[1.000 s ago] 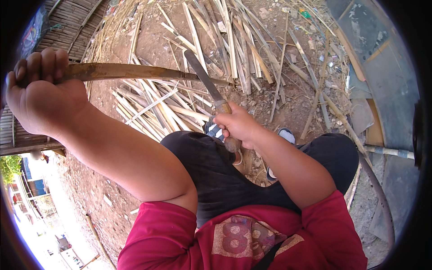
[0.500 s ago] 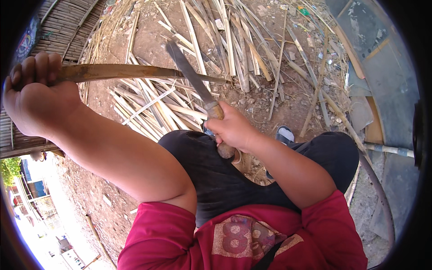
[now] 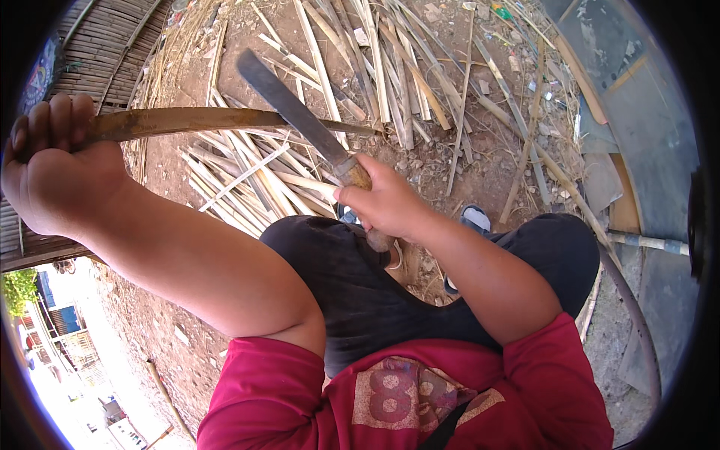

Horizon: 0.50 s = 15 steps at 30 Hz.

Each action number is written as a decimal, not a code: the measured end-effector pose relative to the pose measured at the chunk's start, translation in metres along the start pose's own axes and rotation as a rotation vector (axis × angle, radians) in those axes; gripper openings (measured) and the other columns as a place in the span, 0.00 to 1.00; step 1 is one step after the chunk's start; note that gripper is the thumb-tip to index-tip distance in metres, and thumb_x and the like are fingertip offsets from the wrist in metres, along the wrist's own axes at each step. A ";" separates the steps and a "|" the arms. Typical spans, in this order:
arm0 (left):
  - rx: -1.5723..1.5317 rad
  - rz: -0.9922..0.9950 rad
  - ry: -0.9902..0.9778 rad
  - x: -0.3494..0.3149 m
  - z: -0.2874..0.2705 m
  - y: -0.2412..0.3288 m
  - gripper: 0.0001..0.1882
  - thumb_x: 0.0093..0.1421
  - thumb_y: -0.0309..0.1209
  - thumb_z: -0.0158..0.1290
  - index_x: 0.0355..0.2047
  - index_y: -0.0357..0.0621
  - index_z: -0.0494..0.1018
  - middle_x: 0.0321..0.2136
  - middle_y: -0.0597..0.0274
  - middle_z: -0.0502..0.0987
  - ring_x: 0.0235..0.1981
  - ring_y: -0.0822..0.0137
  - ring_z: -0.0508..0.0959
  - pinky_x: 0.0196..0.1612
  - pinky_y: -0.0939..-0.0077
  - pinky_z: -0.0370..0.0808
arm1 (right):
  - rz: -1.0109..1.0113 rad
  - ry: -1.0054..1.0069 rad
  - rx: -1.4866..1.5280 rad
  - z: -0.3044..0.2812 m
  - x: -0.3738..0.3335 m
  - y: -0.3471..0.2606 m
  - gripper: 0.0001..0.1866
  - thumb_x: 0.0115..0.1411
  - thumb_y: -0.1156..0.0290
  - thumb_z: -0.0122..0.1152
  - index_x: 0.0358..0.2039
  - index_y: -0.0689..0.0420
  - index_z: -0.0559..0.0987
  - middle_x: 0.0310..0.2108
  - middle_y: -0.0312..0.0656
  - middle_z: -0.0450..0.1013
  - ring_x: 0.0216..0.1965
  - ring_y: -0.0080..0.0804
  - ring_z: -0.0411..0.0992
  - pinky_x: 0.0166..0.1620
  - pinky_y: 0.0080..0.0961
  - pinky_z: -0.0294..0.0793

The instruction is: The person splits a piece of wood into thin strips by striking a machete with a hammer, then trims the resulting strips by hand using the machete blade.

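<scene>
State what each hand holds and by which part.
Left hand: bamboo strip, by its left end. Right hand: machete, by its wooden handle.

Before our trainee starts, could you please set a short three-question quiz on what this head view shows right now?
1. Which hand grips the knife?
2. True or false: the left hand grips the curved brown strip near one end.
3. Where do the loose pale strips lie?
A) Across the person's lap
B) On the ground
C) On a table

Key:
1. The right hand.
2. True.
3. B.
</scene>
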State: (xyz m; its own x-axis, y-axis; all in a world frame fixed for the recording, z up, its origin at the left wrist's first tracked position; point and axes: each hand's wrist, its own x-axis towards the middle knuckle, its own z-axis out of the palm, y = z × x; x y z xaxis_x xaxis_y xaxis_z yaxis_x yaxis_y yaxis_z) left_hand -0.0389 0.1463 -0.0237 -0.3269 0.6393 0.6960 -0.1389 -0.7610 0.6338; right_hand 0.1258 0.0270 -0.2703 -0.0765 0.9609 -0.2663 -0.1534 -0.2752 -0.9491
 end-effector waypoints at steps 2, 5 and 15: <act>0.030 0.009 0.015 -0.001 0.001 0.002 0.11 0.63 0.29 0.40 0.23 0.47 0.57 0.16 0.65 0.53 0.16 0.69 0.52 0.23 0.72 0.52 | -0.232 0.100 -0.174 -0.005 0.008 0.005 0.26 0.58 0.68 0.65 0.54 0.65 0.70 0.26 0.41 0.74 0.19 0.23 0.70 0.26 0.27 0.72; 0.020 0.006 -0.003 0.001 -0.001 0.001 0.10 0.62 0.30 0.42 0.23 0.46 0.57 0.17 0.64 0.52 0.16 0.69 0.52 0.23 0.71 0.52 | -0.471 0.275 -0.415 -0.012 0.019 0.027 0.25 0.56 0.67 0.66 0.52 0.65 0.72 0.30 0.50 0.76 0.28 0.37 0.75 0.34 0.35 0.75; -0.312 -0.150 -0.472 0.041 -0.050 -0.004 0.18 0.54 0.39 0.51 0.18 0.47 0.55 0.17 0.64 0.51 0.17 0.70 0.53 0.24 0.72 0.50 | -0.341 0.318 -0.551 -0.036 0.010 -0.020 0.22 0.53 0.67 0.67 0.46 0.62 0.73 0.34 0.59 0.78 0.39 0.60 0.78 0.43 0.46 0.77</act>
State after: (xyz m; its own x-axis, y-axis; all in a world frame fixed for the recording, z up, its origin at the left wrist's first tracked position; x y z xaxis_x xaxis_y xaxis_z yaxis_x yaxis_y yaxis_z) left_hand -0.0989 0.1704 -0.0149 0.1593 0.6685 0.7265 -0.4441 -0.6087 0.6575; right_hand 0.1640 0.0431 -0.2602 0.1902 0.9763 0.1033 0.4082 0.0171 -0.9128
